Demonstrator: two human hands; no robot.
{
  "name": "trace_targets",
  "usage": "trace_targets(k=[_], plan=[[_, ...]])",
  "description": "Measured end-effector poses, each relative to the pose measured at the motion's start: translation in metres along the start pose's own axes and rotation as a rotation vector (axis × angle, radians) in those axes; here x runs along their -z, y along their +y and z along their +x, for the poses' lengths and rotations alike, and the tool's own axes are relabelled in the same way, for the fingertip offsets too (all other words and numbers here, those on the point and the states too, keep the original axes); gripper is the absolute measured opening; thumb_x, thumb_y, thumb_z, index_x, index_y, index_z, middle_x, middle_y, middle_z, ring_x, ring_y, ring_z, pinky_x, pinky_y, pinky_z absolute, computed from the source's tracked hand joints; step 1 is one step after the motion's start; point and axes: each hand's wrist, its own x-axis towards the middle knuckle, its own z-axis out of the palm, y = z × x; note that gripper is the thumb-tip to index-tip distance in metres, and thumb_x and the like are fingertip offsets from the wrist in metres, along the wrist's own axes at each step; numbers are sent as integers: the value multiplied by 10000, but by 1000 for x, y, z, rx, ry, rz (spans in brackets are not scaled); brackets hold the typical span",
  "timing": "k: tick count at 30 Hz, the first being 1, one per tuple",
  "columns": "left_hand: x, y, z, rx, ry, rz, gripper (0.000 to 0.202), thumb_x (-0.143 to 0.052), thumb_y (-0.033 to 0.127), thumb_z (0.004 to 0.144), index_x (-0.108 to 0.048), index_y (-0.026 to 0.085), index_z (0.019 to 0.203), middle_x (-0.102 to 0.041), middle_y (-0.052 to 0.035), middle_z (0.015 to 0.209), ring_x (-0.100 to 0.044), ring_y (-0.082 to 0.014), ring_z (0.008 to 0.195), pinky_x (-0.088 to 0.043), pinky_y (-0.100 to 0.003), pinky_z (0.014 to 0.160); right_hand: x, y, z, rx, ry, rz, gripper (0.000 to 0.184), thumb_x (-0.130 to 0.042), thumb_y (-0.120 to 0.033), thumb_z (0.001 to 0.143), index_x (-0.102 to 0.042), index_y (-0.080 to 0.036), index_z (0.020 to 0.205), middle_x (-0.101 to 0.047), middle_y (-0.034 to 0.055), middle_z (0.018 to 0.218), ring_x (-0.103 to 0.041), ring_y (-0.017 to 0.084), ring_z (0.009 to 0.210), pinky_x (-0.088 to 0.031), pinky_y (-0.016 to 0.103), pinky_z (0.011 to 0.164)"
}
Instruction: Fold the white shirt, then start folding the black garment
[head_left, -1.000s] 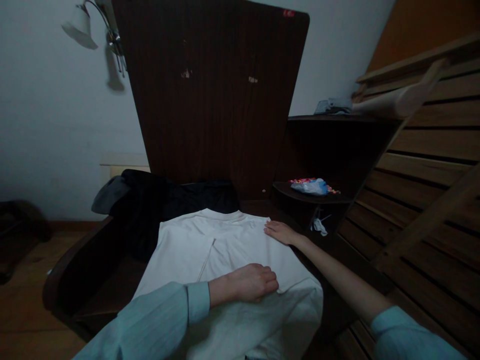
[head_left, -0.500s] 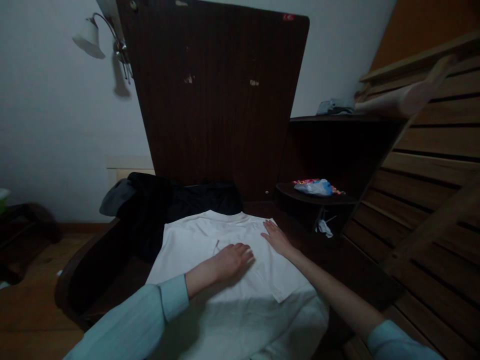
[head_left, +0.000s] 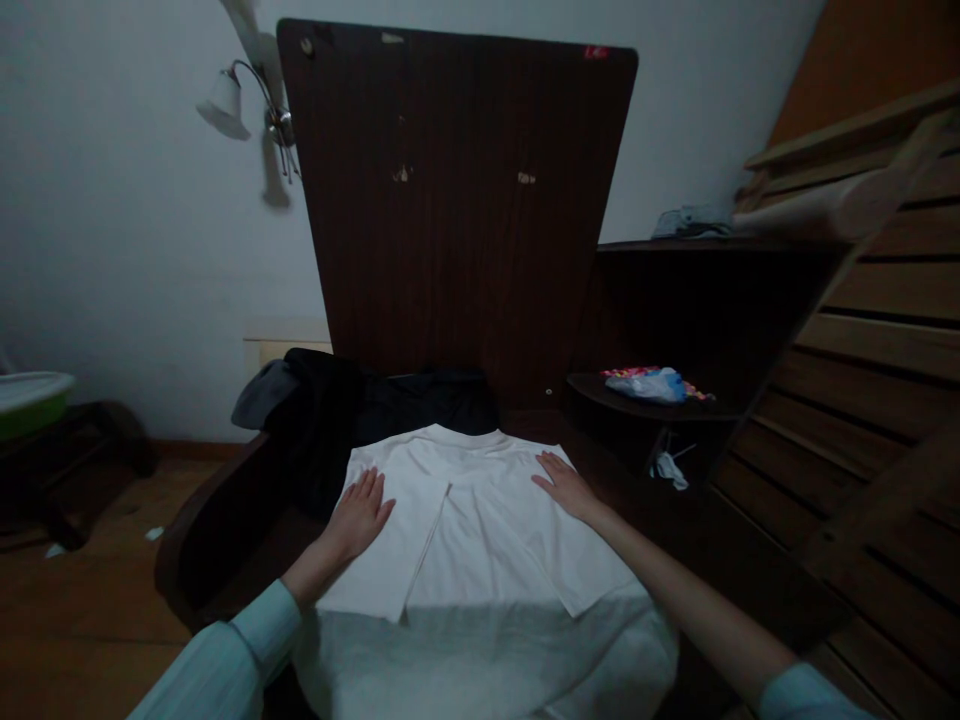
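Observation:
A white shirt (head_left: 480, 540) lies spread out before me, collar at the far end, its two short sleeves folded in over the body. Its lower part drapes toward me. My left hand (head_left: 361, 515) rests flat on the shirt's left shoulder, over the folded sleeve, fingers stretched out. On the right shoulder, near the far corner, my right hand (head_left: 566, 485) lies palm down with its fingers extended. Neither hand grips the fabric.
Black clothing (head_left: 420, 400) and a grey cap-like item (head_left: 262, 393) lie behind the shirt. A dark wooden panel (head_left: 465, 220) rises at the back. Right of it, a shelf (head_left: 585, 388) holds a plastic bag (head_left: 649, 385). Wooden slats (head_left: 885, 345) stand at far right.
My left hand has moved left from the shirt's middle to its left shoulder. My right hand stays on the right shoulder. The view has shifted slightly left.

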Motion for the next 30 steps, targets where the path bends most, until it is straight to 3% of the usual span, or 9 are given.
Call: trace_targets(k=[5, 9, 13, 16, 18, 20, 23, 26, 30], plan=[[7, 4, 4, 97, -52, -9, 586, -362, 468, 838, -363, 127, 1315, -275, -201, 1389, -187, -347, 1290, -241, -468, 991, 6, -7, -3, -24, -33, -18, 656, -257, -524, 842, -359, -80, 1314, -283, 131, 1401, -215, 226, 1303, -174, 355, 1069], [4, -6, 6, 116, -65, -70, 600, -399, 524, 804, -382, 195, 1306, -280, -173, 1397, -191, -347, 1291, -241, -475, 986, 11, -11, -6, -33, -72, -15, 643, -306, -498, 837, -338, -79, 1324, -249, 137, 1414, -193, 222, 1310, -160, 345, 1071], [-3, -30, 9, 68, 87, -262, 524, -400, 500, 798, -521, 169, 1185, -421, -145, 1318, -350, -288, 1230, -296, -409, 983, 17, -10, -3, -46, -72, 82, 612, -418, -450, 797, -399, -80, 1284, -296, 157, 1392, -235, 236, 1295, -199, 351, 1055], [-4, -51, 15, 100, 268, -468, 411, -361, 405, 813, -589, 148, 1037, -578, -120, 1129, -526, -227, 1047, -388, -343, 913, 22, -20, 4, -39, 36, 261, 519, -507, -348, 740, -485, -110, 1201, -454, 154, 1282, -414, 228, 1185, -309, 351, 988], [-3, -63, 21, 190, 366, -569, 379, -364, 361, 791, -590, 135, 993, -614, -116, 1039, -574, -219, 947, -426, -334, 862, 24, -39, 10, -30, 165, 394, 390, -481, -270, 739, -548, -134, 1098, -568, 125, 1134, -527, 200, 1035, -380, 340, 906], [-1, -72, 26, 298, 393, -644, 374, -391, 346, 753, -586, 122, 979, -632, -118, 994, -595, -226, 895, -453, -335, 817, 23, -67, 16, -10, 223, 511, 281, -443, -227, 747, -594, -146, 970, -634, 83, 939, -578, 173, 866, -429, 311, 795], [2, -77, 33, 375, 320, -730, 356, -434, 365, 710, -606, 133, 917, -668, -99, 907, -618, -233, 835, -477, -325, 760, 19, -118, 23, 67, 119, 626, 179, -480, -217, 724, -615, -152, 823, -625, 29, 727, -565, 140, 683, -425, 242, 636], [3, -77, 37, 354, 283, -753, 318, -473, 396, 673, -636, 156, 803, -687, -78, 836, -629, -238, 794, -483, -312, 729, 10, -159, 26, 66, 57, 572, 136, -519, -246, 721, -624, -165, 752, -606, 9, 664, -531, 128, 625, -379, 218, 579], [4, -77, 38, 344, 303, -757, 302, -482, 408, 653, -647, 170, 739, -693, -59, 784, -635, -233, 756, -488, -292, 684, -8, -179, 27, 27, 69, 456, 126, -548, -236, 720, -624, -163, 789, -602, 11, 680, -519, 128, 633, -347, 211, 577]])
